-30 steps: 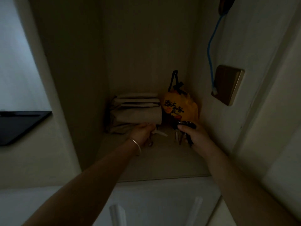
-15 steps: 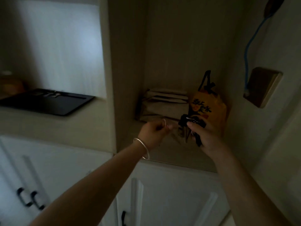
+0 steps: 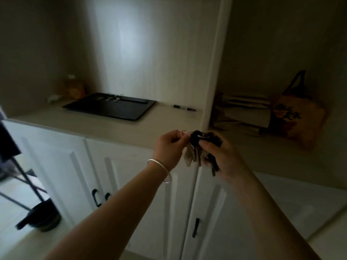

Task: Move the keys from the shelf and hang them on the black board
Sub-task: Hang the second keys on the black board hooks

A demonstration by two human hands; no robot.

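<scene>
My right hand (image 3: 221,156) grips a bunch of keys (image 3: 197,147) with a black fob, several metal keys dangling below it. My left hand (image 3: 169,147), a silver bangle on its wrist, pinches a thin key ring with a pale tag right beside that bunch. Both hands are in front of the counter edge, out of the right-hand shelf niche (image 3: 262,143). The black board (image 3: 110,107) lies flat on the counter in the left niche, with a few small metal pieces on its far edge.
A yellow bag (image 3: 298,117) and folded paper bags (image 3: 242,113) sit in the right niche. A pen (image 3: 184,108) lies on the counter right of the board, a jar (image 3: 74,87) behind it. White cabinet doors below; a black stand base (image 3: 43,216) at lower left.
Both hands have come out of the right niche with the keys and drawn together before the counter edge. The view has swung left, bringing the black board fully into sight.
</scene>
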